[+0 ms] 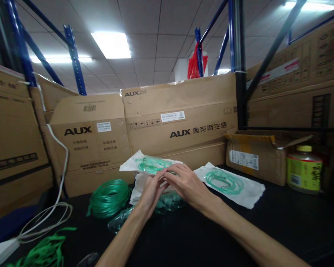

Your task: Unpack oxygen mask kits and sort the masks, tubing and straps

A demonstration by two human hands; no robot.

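Observation:
Both hands meet at the near edge of a white-backed clear pouch (153, 165) with coiled green tubing inside, held up off the black table. My left hand (152, 187) pinches the edge from the left. Beside it, my right hand (183, 181) has its fingers closed on the same edge, close to the left fingertips. Behind the hands, partly hidden, are another white pouch (137, 187) and some clear greenish plastic pieces (169, 202). To the right of my right hand lies a similar pouch with green tubing (225, 181), flat on the table.
A coil of green tubing (110, 198) sits at the left, with green strips (48, 248) nearer. A white cable (62, 163) runs to a power strip (4, 252). Cardboard boxes (180, 118) wall the back. An open carton (256, 157) and a yellow-labelled jar (304, 170) stand right.

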